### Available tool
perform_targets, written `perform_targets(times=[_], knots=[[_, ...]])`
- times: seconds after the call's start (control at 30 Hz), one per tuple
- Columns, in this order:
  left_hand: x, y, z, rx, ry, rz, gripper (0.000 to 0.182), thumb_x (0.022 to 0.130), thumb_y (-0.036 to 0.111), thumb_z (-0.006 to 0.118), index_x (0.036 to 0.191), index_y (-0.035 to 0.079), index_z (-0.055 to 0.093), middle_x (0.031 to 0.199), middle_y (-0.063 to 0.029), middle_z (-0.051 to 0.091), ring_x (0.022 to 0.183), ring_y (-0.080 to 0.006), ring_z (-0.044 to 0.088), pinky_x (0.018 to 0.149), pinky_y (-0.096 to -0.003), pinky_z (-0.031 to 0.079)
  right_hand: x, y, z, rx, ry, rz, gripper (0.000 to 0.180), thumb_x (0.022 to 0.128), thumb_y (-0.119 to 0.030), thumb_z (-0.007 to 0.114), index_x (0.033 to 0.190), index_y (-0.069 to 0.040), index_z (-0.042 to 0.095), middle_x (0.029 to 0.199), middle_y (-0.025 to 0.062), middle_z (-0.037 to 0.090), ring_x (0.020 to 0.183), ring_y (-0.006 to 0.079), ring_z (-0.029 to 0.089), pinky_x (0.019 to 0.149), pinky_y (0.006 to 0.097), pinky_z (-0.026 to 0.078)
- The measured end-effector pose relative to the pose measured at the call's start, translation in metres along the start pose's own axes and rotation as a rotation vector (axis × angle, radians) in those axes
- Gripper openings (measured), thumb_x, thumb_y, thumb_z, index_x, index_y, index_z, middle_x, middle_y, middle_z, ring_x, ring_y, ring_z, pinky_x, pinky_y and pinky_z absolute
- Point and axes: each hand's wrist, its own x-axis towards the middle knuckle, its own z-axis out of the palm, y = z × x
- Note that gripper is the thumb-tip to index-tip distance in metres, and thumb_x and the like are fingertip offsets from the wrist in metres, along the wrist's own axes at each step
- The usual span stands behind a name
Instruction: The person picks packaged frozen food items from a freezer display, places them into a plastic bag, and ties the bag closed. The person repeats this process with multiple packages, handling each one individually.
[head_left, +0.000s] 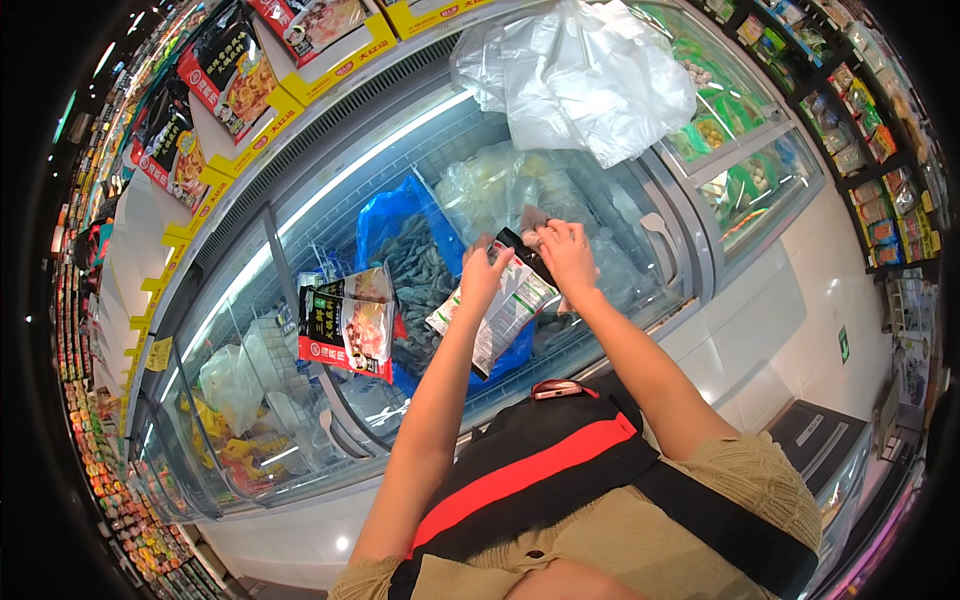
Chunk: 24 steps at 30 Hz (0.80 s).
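Observation:
A food pouch (504, 311) lies tilted under both hands, its pale printed back facing up and its black edge toward the far side. My left hand (484, 274) grips its near-left side, fingers over the upper edge. At the pouch's upper right, my right hand (568, 255) pinches a brownish-pink, cloth-like piece (533, 222), partly hidden by the fingers. To the left, other black-and-red food pouches (346, 326) overlap on the freezer's glass. Beneath the hands, a blue plastic bag (405, 201) holds many grey shrimp (420, 259) inside the freezer.
The chest freezer (679, 187) has sliding glass lids with handles. A heap of clear plastic bags (577, 75) covers its far-right part. Shelf trays with yellow edging (289, 112) hold more pouches along the back. Stocked racks (862, 127) stand at right.

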Motion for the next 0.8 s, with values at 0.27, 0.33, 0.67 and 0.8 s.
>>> perform_targets(times=[0.27,0.33,0.67,0.8], knots=[[0.002,0.052,-0.013,-0.009,0.061,0.015,0.024,0.092,0.019,0.075,0.108,0.001,0.073,0.112,-0.0119,0.066,0.102,-0.0285,0.066,0.087,-0.0360,0.052,-0.004,-0.028,-0.089,1.022,0.114,0.628,0.029,0.105,-0.024,0.059,0.113,0.001,0.068,0.108,0.0144,0.068,0.096,0.0287,0.066,0.086,0.0386,0.052],[-0.031,0.070,-0.025,-0.169,0.108,0.242,0.014,0.093,0.011,0.074,0.102,0.001,0.072,0.108,-0.0091,0.065,0.099,-0.0245,0.065,0.085,-0.0326,0.051,-0.011,-0.058,-0.111,0.882,0.159,0.226,0.033,0.105,-0.028,0.057,0.120,0.000,0.067,0.115,0.0163,0.067,0.105,0.0297,0.064,0.094,0.0388,0.050],[-0.211,0.115,-0.109,-0.768,0.216,0.059,0.010,0.100,0.000,0.066,0.110,0.001,0.066,0.107,-0.0036,0.064,0.103,-0.0128,0.061,0.094,-0.0281,0.047,-0.016,-0.172,-0.155,0.405,-0.039,-0.730,0.034,0.079,-0.037,0.082,0.091,-0.013,0.060,0.086,0.0011,0.059,0.079,0.0211,0.062,0.070,0.0357,0.047],[-0.235,0.126,-0.134,-0.775,0.287,0.200,0.007,0.096,-0.005,0.068,0.098,0.002,0.066,0.099,-0.0043,0.062,0.098,-0.0149,0.060,0.091,-0.0277,0.046,-0.028,-0.165,-0.175,0.324,-0.021,-0.818,0.031,0.077,-0.031,0.081,0.084,-0.015,0.056,0.080,0.0007,0.052,0.075,0.0188,0.059,0.066,0.0332,0.043]])
